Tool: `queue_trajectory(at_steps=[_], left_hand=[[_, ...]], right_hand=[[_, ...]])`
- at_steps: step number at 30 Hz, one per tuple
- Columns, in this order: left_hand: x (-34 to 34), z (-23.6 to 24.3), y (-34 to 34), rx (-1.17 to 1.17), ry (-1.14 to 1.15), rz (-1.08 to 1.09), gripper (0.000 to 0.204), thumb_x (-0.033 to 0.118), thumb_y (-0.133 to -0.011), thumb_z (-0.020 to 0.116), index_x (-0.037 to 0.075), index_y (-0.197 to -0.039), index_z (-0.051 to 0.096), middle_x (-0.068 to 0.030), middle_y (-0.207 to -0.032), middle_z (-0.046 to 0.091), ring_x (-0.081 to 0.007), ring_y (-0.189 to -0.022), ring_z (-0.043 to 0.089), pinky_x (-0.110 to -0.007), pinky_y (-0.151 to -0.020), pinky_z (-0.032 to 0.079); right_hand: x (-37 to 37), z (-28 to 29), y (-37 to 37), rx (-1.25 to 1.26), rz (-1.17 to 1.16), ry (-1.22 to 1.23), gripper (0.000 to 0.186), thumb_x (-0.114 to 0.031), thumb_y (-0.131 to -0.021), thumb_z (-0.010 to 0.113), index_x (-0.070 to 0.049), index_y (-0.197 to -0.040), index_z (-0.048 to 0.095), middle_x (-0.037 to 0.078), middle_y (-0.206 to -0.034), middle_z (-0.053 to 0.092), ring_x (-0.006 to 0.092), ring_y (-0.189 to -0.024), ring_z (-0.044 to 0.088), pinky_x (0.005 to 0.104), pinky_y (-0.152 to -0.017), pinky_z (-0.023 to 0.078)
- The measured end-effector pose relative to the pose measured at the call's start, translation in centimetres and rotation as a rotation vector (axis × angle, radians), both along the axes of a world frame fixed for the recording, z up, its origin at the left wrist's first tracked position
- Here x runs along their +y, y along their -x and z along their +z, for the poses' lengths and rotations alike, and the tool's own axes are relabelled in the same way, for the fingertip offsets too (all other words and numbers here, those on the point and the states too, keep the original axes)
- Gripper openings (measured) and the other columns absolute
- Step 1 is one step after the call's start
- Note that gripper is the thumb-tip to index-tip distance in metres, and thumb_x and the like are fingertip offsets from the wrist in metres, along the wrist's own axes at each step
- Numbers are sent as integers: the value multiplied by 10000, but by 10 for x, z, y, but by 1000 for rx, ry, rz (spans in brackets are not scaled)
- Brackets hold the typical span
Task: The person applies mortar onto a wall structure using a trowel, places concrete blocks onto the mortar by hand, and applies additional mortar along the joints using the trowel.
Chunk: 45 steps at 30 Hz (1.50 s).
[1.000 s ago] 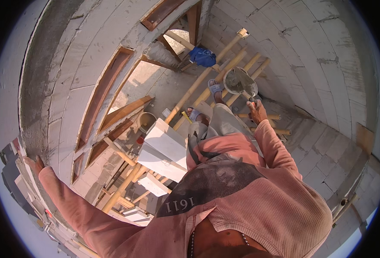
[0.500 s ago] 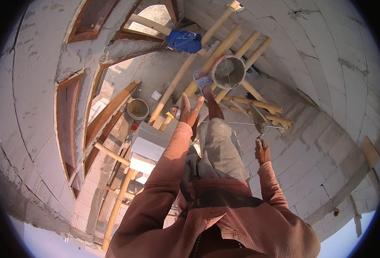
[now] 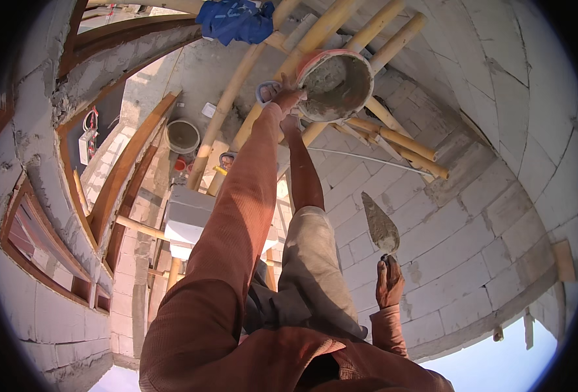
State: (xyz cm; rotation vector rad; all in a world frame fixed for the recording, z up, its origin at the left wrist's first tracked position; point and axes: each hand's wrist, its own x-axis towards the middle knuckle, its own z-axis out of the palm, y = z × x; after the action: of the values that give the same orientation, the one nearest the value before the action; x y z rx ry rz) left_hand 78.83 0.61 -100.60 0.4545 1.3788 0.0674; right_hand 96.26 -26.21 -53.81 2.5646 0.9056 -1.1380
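Note:
My left arm reaches far forward, and my left hand [image 3: 289, 98] is at the near-left rim of a round bucket [image 3: 370, 85], its fingers closed on the edge. Grey wet mortar [image 3: 331, 81] lies inside the bucket, which rests on bamboo poles. On the right, my right hand [image 3: 389, 284] is wrapped round the handle of a pointed trowel [image 3: 380, 225]. The trowel's blade points away from me and is smeared with mortar. Most of its handle is hidden in my fist.
Bamboo poles [image 3: 236, 98] form the scaffold under my sandalled feet. A blue cloth [image 3: 235, 23] hangs at the far end. Grey blocks [image 3: 191, 212] are stacked at left, near another bucket [image 3: 183, 136] below. Wooden window frames [image 3: 129, 173] and block walls [image 3: 445, 261] surround me.
I have leaned forward, and my left hand has gone from empty air to the bucket's rim. My right hand with the trowel has shifted slightly down and left.

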Motion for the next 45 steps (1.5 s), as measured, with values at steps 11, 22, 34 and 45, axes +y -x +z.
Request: queue_trajectory(at_steps=[11,22,34,45], left_hand=[[-61,146,103,-119,-176,-34,688,191,-891,608,41,-1501,325,-224,-1322,547,-267,-1131,600,-358,-925,497],[-12,485,212,-135,-504,279,669,140,-881,574,-31,-1466,298,-232,-1366,468,-303,-1178,552,-383,-939,563],[-21,628,272,-273,-548,745,547,188,-980,563,46,-1432,290,-175,-1278,476,-347,-1123,613,-508,-959,554],[-138,625,317,-446,-399,1292,435,127,-970,510,-6,-1370,405,-220,-1363,522,-423,-1222,565,-566,-1045,472]], right_hand=[[203,-83,-32,-182,895,-22,323,-234,-914,615,-109,-1213,609,65,-1048,648,264,-929,680,400,-702,589],[260,49,98,173,1121,-490,422,-268,-942,563,-79,-1319,567,139,-1166,650,338,-836,704,438,-662,578],[274,188,187,593,730,-983,381,-311,-942,632,-45,-1215,636,169,-994,658,324,-853,672,374,-737,524],[404,319,331,1267,327,-1341,452,-284,-993,589,19,-1313,487,60,-1032,569,129,-872,511,290,-785,441]])
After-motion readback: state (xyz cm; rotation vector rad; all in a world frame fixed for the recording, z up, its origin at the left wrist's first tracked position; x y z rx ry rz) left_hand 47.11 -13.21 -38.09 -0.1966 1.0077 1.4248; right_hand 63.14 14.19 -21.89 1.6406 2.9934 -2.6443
